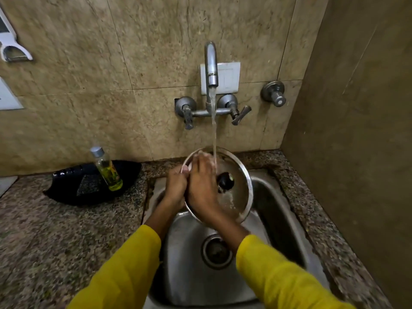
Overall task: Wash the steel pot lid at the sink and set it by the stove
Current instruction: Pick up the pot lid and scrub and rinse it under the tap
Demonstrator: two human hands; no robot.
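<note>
The steel pot lid (239,192) with a black knob (225,179) is held tilted over the steel sink (274,210). My left hand (176,186) grips its left rim from behind. My right hand (201,186) lies flat across the lid's top face, left of the knob, fingers pointing up toward the far rim. Water (214,130) runs from the wall tap (211,63) onto the lid beside my right fingers. Part of the lid's left side is hidden by both hands.
A clear bottle of yellow-green liquid (107,169) stands on a black tray (73,188) on the granite counter (55,230) left of the sink. Two tap handles (188,114) (238,114) and a separate valve (273,93) are on the tiled wall. A side wall rises at right.
</note>
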